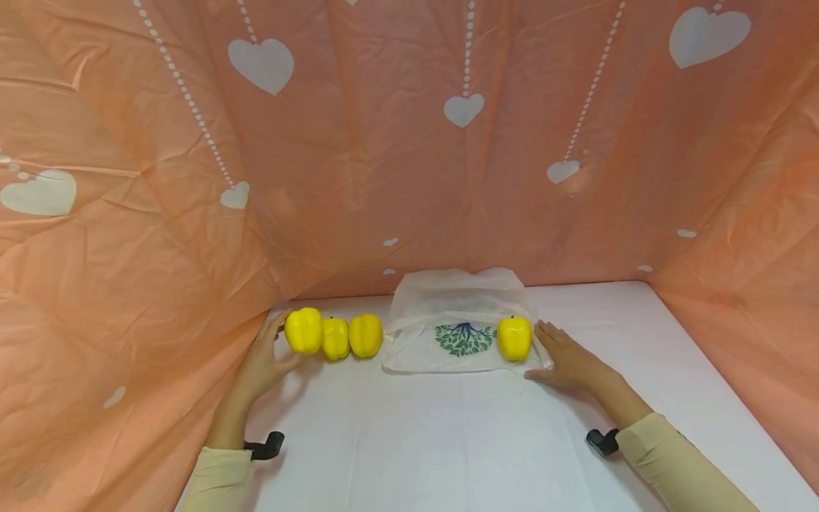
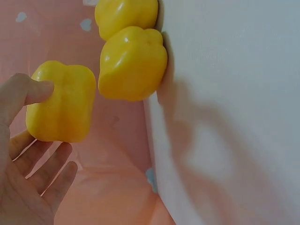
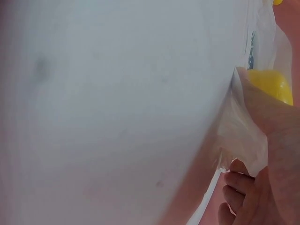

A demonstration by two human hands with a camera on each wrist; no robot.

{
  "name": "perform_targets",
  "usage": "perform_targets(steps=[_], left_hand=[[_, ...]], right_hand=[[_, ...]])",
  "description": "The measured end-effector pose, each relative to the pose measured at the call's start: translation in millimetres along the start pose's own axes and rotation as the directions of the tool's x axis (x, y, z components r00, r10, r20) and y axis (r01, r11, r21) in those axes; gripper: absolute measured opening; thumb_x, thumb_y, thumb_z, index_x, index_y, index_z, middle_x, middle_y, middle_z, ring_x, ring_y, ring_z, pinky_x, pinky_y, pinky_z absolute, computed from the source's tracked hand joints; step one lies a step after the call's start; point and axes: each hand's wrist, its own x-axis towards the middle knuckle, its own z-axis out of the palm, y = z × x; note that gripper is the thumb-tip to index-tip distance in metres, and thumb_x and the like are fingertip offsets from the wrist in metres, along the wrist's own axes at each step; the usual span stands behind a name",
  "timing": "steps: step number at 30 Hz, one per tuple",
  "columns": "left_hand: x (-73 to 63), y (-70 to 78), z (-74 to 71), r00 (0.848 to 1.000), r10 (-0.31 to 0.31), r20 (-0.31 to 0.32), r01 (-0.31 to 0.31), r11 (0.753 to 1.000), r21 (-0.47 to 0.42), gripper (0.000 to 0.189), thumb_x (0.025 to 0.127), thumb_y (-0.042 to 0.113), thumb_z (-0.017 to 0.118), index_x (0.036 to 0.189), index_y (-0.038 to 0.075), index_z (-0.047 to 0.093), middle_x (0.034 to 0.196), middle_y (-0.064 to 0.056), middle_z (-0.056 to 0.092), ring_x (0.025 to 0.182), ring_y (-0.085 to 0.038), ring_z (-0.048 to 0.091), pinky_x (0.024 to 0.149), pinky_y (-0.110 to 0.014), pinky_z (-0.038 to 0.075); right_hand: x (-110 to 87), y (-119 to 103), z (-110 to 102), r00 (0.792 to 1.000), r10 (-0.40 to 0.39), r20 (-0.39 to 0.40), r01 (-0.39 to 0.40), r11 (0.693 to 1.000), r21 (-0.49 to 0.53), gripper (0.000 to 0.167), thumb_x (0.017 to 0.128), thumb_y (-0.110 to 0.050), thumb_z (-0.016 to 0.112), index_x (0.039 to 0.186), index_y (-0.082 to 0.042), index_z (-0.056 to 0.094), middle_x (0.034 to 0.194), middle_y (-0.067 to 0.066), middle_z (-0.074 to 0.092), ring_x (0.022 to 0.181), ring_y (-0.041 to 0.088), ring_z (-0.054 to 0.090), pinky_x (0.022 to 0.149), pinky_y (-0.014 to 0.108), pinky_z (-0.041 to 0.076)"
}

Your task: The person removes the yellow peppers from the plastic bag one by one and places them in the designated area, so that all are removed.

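Note:
My left hand (image 1: 264, 361) holds a yellow bell pepper (image 1: 303, 330) at the left. In the left wrist view the thumb (image 2: 40, 91) presses its near side, with the other fingers spread below. Two more yellow peppers stand side by side to its right, one nearer (image 1: 335, 338) and one by the bag (image 1: 366, 336). A whitish plastic bag (image 1: 416, 353) with a tree print lies in the middle. Another pepper (image 1: 515, 338) sits at its right end. My right hand (image 1: 569, 361) rests against that end, thumb and fingers spread apart and touching the bag's edge (image 3: 243, 136).
The white table (image 1: 409, 441) stretches toward me in front of the bag. Behind it hangs a peach-coloured cloth (image 1: 397, 163) with white hearts, which also closes off both sides. Black straps with small mounts (image 1: 267, 446) sit at both wrists.

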Motion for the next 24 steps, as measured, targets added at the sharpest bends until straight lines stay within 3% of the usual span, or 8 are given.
perform_targets(steps=[15,24], left_hand=[[-5.7,-15.0,-7.2,0.995,-0.094,0.029,0.095,0.995,-0.036,0.088,0.09,-0.001,0.082,0.16,-0.009,0.029,0.158,-0.038,0.031,0.136,-0.059,0.045,0.113,-0.073,0.038],[-7.9,-28.4,0.6,0.996,-0.082,0.042,0.084,0.995,-0.061,0.085,0.089,-0.006,0.082,0.155,-0.016,0.031,0.156,-0.042,0.032,0.133,-0.065,0.048,0.112,-0.075,0.04]], right_hand=[[-3.1,-1.4,-0.2,1.0,-0.006,-0.006,0.006,1.0,0.008,0.116,0.091,-0.063,0.077,0.168,0.003,0.022,0.174,0.031,0.018,0.157,0.057,0.02,0.125,0.071,0.022],[-3.2,-3.0,-1.3,1.0,0.007,0.0,-0.007,1.0,-0.005,0.117,0.09,-0.064,0.077,0.169,0.003,0.021,0.174,0.03,0.018,0.157,0.056,0.02,0.125,0.071,0.022]])
